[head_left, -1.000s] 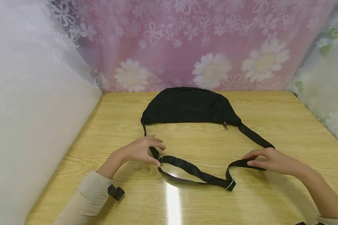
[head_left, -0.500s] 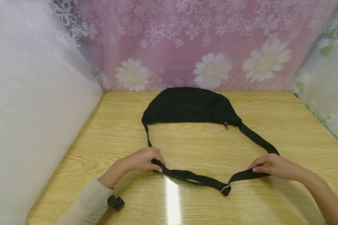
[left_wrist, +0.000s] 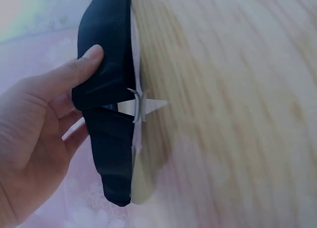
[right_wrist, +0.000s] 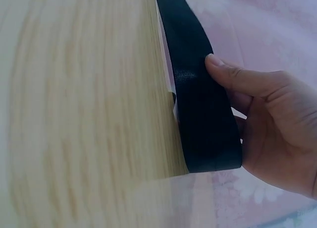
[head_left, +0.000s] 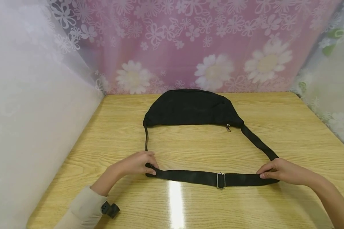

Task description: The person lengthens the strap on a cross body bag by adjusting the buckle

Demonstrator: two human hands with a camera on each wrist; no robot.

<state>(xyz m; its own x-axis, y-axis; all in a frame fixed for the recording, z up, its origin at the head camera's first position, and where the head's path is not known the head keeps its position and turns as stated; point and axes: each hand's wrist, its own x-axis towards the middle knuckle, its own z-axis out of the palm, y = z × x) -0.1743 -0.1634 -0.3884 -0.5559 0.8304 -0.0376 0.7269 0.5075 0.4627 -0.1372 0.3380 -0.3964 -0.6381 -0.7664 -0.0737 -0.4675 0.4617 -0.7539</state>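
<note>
A black waist bag (head_left: 192, 108) lies toward the back of the table, a small metal zipper pull (head_left: 228, 128) at its lower right. Its black strap (head_left: 186, 176) forms a loop whose near stretch runs straight between both hands. My left hand (head_left: 136, 163) pinches the strap at the near left bend, thumb in front. My right hand (head_left: 286, 171) grips it at the near right bend, also thumb in front. A rectangular metal slider (head_left: 221, 180) sits on the strap between them. In the left wrist view, another metal buckle (left_wrist: 137, 106) shows beside the left fingers.
The wood-grain table (head_left: 189, 146) reaches back to a pink flowered curtain (head_left: 172, 47). Pale sheeting (head_left: 40, 95) walls the left side, and a flowered sheet (head_left: 329, 79) the right. A small black device (head_left: 110, 209) is worn at the left cuff.
My left hand took hold of the strap, came nearer and shifted left. The right hand moved slightly nearer with its grip. The strap's slack near stretch became straight and flat.
</note>
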